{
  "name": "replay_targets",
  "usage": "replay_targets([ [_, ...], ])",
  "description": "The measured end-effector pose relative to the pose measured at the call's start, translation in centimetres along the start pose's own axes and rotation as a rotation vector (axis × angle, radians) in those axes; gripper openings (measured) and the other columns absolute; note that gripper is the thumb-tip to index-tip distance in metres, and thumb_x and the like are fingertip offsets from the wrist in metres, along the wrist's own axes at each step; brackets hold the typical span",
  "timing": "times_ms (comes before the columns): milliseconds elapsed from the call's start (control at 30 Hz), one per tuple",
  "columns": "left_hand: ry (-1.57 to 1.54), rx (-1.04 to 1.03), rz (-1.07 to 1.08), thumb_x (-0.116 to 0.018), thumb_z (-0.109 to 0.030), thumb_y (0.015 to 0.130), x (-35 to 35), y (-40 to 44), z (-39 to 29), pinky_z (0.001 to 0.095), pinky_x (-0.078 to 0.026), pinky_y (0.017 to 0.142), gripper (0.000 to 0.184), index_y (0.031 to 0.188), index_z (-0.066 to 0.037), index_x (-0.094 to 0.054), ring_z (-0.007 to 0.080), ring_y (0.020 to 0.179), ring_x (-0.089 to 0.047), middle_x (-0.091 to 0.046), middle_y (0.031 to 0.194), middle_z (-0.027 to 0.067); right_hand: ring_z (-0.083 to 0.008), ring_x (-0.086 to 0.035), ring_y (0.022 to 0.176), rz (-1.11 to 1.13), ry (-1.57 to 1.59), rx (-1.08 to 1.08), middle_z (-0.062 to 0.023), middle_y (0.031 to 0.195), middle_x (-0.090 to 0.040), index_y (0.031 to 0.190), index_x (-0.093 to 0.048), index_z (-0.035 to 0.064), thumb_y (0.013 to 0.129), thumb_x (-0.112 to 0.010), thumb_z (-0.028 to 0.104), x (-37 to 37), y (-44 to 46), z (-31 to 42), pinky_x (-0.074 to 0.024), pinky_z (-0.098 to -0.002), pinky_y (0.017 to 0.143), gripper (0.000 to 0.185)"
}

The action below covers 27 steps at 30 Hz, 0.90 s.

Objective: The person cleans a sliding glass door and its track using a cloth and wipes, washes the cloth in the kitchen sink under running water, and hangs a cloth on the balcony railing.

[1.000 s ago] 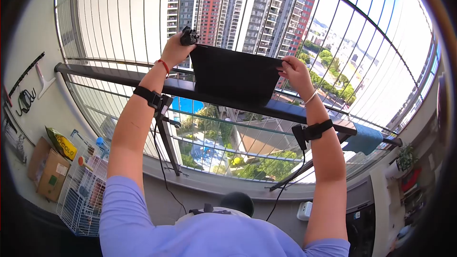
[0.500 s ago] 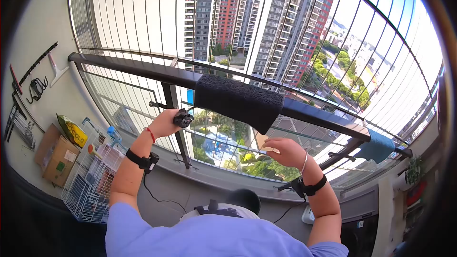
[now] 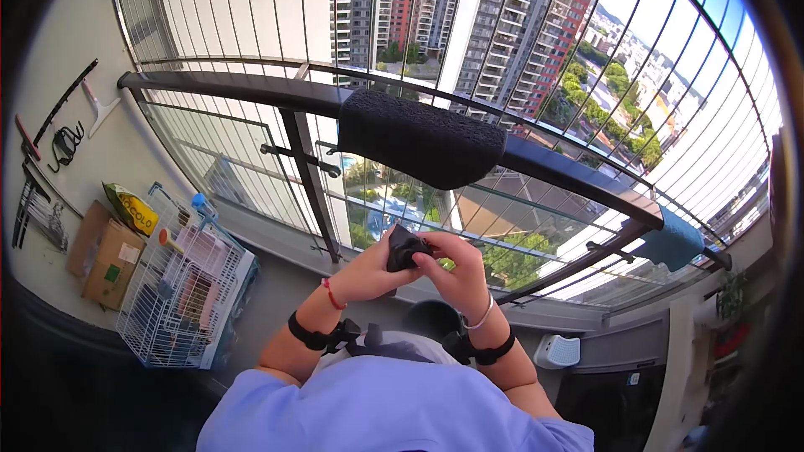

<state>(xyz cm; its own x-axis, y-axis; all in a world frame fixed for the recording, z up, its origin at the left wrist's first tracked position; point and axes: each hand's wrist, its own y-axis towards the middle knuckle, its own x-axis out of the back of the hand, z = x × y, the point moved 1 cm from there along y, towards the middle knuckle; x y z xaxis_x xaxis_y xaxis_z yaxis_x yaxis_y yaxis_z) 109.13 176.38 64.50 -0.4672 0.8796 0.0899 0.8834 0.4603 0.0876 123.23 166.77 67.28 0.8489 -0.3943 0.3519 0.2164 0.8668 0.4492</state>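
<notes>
A small bunched black item (image 3: 404, 249) is between my two hands, in front of my chest and below the railing. My left hand (image 3: 373, 271) is closed round its left side. The fingers of my right hand (image 3: 452, 261) pinch its right side. What exactly the item is, I cannot make out. Beyond my hands, a black fuzzy cloth (image 3: 419, 138) hangs folded over the dark handrail (image 3: 234, 88), touched by neither hand.
A blue cloth (image 3: 672, 240) hangs on the railing's right end. At the left stand a white wire cage (image 3: 180, 301), a cardboard box (image 3: 113, 268) and a yellow bag (image 3: 131, 211). A white stool (image 3: 557, 351) is low on the right.
The black cloth, earlier stretched between my hands, now lies over the handrail. Both hands have let it go, come down and met at the black item that my left hand was holding.
</notes>
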Motion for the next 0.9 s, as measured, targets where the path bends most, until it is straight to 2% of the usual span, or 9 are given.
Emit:
replay_targets([
  [67,0.052,0.103,0.030,-0.062,-0.025,0.083,0.1,-0.5,-0.5,0.0268,-0.042,0.071,0.044,0.116,-0.003,-0.042,0.0131,0.084,-0.050,-0.053,0.094,0.0075,-0.0146,-0.062,0.075,-0.060,0.077,-0.088,-0.0083,0.086,-0.065,0.098,-0.063,0.0000,0.075,-0.066,0.001,0.3,-0.8,-0.3,-0.0492,-0.0241,0.066,0.023],
  [167,0.080,-0.157,-0.167,-0.046,-0.027,0.093,0.4,-0.9,0.1,0.0257,-0.042,0.074,0.030,0.101,0.001,-0.054,0.0134,0.083,-0.053,-0.057,0.091,0.0061,-0.0109,-0.060,0.079,-0.130,0.194,-0.067,-0.0090,0.089,-0.065,0.097,-0.063,-0.0008,0.078,-0.061,-0.003,1.2,-1.5,-1.5,-0.0475,-0.0216,0.070,0.019],
  [333,-0.145,-0.185,-0.214,-0.052,-0.020,0.091,0.4,-0.5,0.5,0.0244,-0.044,0.081,0.024,0.103,0.000,-0.055,0.0111,0.088,-0.054,-0.057,0.092,0.0064,-0.0105,-0.058,0.087,-0.233,0.377,-0.162,-0.0075,0.097,-0.064,0.098,-0.063,-0.0027,0.082,-0.056,-0.005,2.5,-2.2,-2.2,-0.0457,-0.0218,0.076,0.018],
  [533,-0.168,0.009,-0.069,-0.056,-0.015,0.088,-2.5,-0.2,1.8,0.0196,-0.043,0.071,0.017,0.098,-0.001,-0.053,0.0057,0.077,-0.052,-0.056,0.084,0.0006,-0.0103,-0.058,0.087,-0.127,0.368,-0.133,-0.0073,0.096,-0.063,0.097,-0.063,-0.0023,0.083,-0.055,-0.005,2.4,-3.1,-2.2,-0.0451,-0.0213,0.077,0.017],
  [600,-0.183,-0.014,-0.153,-0.054,-0.013,0.089,-1.7,-0.2,2.7,0.0194,-0.043,0.067,0.012,0.092,-0.002,-0.051,0.0047,0.074,-0.052,-0.056,0.080,-0.0010,-0.0108,-0.058,0.087,-0.261,0.402,-0.163,-0.0069,0.095,-0.063,0.097,-0.062,-0.0025,0.084,-0.054,-0.004,3.3,-3.5,-2.1,-0.0454,-0.0214,0.076,0.015],
  [667,-0.321,-0.082,-0.467,-0.050,-0.015,0.092,0.1,-0.6,3.3,0.0212,-0.044,0.068,0.013,0.084,-0.005,-0.050,0.0063,0.073,-0.054,-0.058,0.078,0.0007,-0.0108,-0.058,0.084,-0.297,0.432,-0.209,-0.0065,0.093,-0.062,0.096,-0.061,-0.0021,0.086,-0.054,0.000,5.0,-4.2,-2.8,-0.0458,-0.0219,0.075,0.012],
  [733,-0.603,-0.134,-0.606,-0.046,-0.019,0.093,1.4,-1.5,1.6,0.0254,-0.049,0.070,0.015,0.084,-0.007,-0.047,0.0118,0.076,-0.060,-0.060,0.080,0.0034,-0.0116,-0.059,0.080,-0.528,0.699,-0.269,-0.0065,0.088,-0.063,0.094,-0.057,-0.0002,0.088,-0.052,0.004,6.6,-4.9,-4.0,-0.0468,-0.0233,0.074,0.009],
  [767,-0.689,-0.155,-0.664,-0.044,-0.020,0.094,2.5,-2.0,2.0,0.0310,-0.052,0.072,0.013,0.086,-0.009,-0.046,0.0169,0.078,-0.063,-0.061,0.082,0.0054,-0.0113,-0.059,0.078,-0.534,0.723,-0.292,-0.0055,0.085,-0.062,0.094,-0.055,0.0006,0.087,-0.053,0.005,7.3,-5.3,-4.6,-0.0474,-0.0244,0.073,0.008],
  [900,-0.763,-0.149,-0.832,-0.045,-0.020,0.094,2.8,-4.5,2.8,0.0291,-0.052,0.069,0.014,0.086,-0.009,-0.047,0.0150,0.074,-0.063,-0.060,0.081,0.0034,-0.0110,-0.059,0.075,-0.259,0.491,-0.444,-0.0039,0.082,-0.061,0.095,-0.057,0.0000,0.084,-0.057,0.007,6.8,-7.9,-6.9,-0.0451,-0.0227,0.072,0.013],
])
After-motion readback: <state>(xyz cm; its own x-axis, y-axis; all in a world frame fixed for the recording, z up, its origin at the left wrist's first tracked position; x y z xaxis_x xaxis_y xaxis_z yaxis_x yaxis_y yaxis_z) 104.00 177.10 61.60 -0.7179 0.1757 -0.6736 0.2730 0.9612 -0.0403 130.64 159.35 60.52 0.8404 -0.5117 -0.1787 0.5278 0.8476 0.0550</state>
